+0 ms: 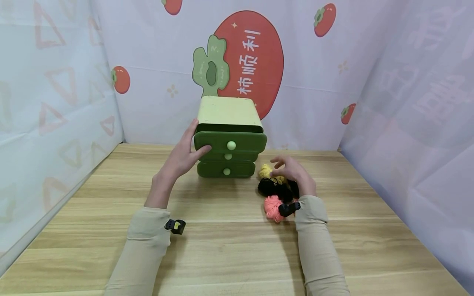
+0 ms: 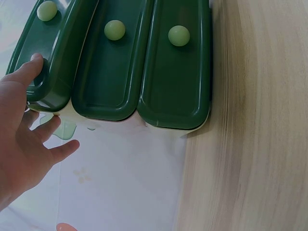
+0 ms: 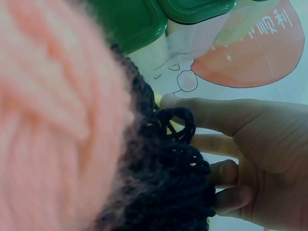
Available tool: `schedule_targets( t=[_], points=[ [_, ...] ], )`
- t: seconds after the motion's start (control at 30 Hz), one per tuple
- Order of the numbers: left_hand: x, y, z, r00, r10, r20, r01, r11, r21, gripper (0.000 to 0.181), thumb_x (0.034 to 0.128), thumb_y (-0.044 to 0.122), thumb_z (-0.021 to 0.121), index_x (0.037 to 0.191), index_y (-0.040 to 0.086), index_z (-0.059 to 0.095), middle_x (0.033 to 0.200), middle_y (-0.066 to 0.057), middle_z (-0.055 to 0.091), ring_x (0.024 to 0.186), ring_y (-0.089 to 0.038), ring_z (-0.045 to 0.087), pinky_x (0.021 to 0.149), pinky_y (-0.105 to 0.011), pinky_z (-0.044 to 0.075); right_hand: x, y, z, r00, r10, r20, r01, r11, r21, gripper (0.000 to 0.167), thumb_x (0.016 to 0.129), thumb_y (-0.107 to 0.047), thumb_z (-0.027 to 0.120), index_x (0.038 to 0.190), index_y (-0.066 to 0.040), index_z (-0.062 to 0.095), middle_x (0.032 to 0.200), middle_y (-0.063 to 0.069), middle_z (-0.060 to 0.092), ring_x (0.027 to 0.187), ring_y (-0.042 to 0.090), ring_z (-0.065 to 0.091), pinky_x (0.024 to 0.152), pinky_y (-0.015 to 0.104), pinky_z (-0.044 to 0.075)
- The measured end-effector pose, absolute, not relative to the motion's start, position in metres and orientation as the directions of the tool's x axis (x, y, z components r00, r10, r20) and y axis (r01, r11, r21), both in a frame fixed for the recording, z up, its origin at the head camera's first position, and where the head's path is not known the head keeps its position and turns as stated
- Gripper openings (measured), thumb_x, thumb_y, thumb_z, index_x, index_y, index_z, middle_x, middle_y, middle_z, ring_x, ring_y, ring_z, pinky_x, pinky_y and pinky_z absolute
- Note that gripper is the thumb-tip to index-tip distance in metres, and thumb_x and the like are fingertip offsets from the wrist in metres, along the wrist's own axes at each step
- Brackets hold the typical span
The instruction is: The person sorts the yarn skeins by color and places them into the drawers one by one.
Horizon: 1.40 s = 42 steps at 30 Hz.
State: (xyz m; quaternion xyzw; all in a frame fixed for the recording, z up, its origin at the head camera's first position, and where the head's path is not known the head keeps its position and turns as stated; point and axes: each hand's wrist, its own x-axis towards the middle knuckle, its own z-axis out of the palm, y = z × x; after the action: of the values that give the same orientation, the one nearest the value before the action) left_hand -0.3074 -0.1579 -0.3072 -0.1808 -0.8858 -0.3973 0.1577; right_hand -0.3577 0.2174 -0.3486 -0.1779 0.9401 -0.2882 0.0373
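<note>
From the head, the left hand [image 1: 180, 157], spread wide, touches the top drawer [image 1: 246, 142]; the right hand [image 1: 293, 170], loosely bent and holding nothing, is at yellow yarn [image 1: 265, 171]. Left wrist: thumb [image 2: 29, 72] against that drawer. Right wrist: black yarn [image 3: 163, 185] beside the fingers [image 3: 230, 198].

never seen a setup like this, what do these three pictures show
No robot here, just someone's bare left hand and right hand. The wide picture comes from a camera on the head, the others from the left wrist camera and right wrist camera. On the table stands a cabinet, its top drawer partly open; near its right lie yellow yarn, black yarn and pink yarn. The left hand grips the top drawer's end; the right hand is at the yarn, but whether it holds any isn't clear.
</note>
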Motion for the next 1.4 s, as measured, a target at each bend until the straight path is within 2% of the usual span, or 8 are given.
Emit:
schedule_targets(
  t=[0.13,0.4,0.63,1.1,1.17,1.4],
  points=[
    [-0.307,-0.158,-0.307,-0.886,0.194,0.421,0.443,0.622,0.645,0.093,0.0937,0.054,0.061,0.161,0.030,0.002,0.168,0.007,0.004,0.155,-0.020,0.009,0.125,-0.049,0.016,-0.359,0.218,-0.353,-0.930,-0.368,0.009,-0.307,0.762,-0.570,0.057,0.088,-0.019,0.074,0.139,-0.001,0.054,0.128,0.029,0.061,0.119,0.043,0.058,0.104,0.054,0.045],
    [-0.307,-0.159,-0.307,-0.887,0.194,0.420,0.441,0.628,0.641,0.093,0.0939,0.054,0.061,0.161,0.030,0.001,0.168,0.006,0.003,0.155,-0.021,0.009,0.124,-0.049,0.017,-0.361,0.217,-0.355,-0.925,-0.376,-0.048,-0.292,0.788,-0.541,0.053,0.088,-0.018,0.073,0.138,-0.005,0.058,0.128,0.029,0.062,0.119,0.041,0.060,0.103,0.052,0.046],
    [-0.307,-0.160,-0.308,-0.890,0.194,0.413,0.436,0.627,0.645,0.093,0.0940,0.055,0.060,0.161,0.030,0.001,0.168,0.007,0.003,0.155,-0.021,0.008,0.124,-0.049,0.016,-0.363,0.216,-0.358,-0.926,-0.375,-0.040,-0.298,0.793,-0.532,0.049,0.088,-0.014,0.072,0.135,-0.005,0.060,0.125,0.028,0.064,0.115,0.040,0.062,0.100,0.051,0.048],
    [-0.309,-0.159,-0.308,-0.883,0.191,0.428,0.445,0.628,0.638,0.092,0.0948,0.053,0.060,0.161,0.027,0.002,0.168,0.008,0.003,0.155,-0.019,0.008,0.125,-0.048,0.016,-0.361,0.212,-0.351,-0.945,-0.287,0.157,-0.324,0.751,-0.575,0.036,0.088,-0.021,0.069,0.121,-0.007,0.068,0.119,0.019,0.066,0.111,0.034,0.060,0.096,0.049,0.047],
    [-0.309,-0.159,-0.308,-0.882,0.192,0.431,0.448,0.627,0.637,0.091,0.0949,0.053,0.060,0.161,0.028,0.003,0.168,0.008,0.004,0.155,-0.018,0.008,0.125,-0.047,0.016,-0.361,0.212,-0.350,-0.951,-0.258,0.170,-0.308,0.752,-0.583,0.034,0.089,-0.022,0.068,0.120,-0.007,0.068,0.118,0.017,0.066,0.108,0.032,0.060,0.091,0.045,0.048],
    [-0.307,-0.158,-0.308,-0.882,0.187,0.432,0.447,0.622,0.643,0.091,0.0945,0.052,0.061,0.161,0.028,0.004,0.168,0.008,0.004,0.155,-0.017,0.008,0.125,-0.046,0.016,-0.357,0.212,-0.343,-0.960,-0.200,0.197,-0.281,0.710,-0.646,0.030,0.092,-0.021,0.066,0.119,-0.007,0.065,0.119,0.015,0.063,0.081,0.027,0.065,0.063,0.030,0.051]
  ],
)
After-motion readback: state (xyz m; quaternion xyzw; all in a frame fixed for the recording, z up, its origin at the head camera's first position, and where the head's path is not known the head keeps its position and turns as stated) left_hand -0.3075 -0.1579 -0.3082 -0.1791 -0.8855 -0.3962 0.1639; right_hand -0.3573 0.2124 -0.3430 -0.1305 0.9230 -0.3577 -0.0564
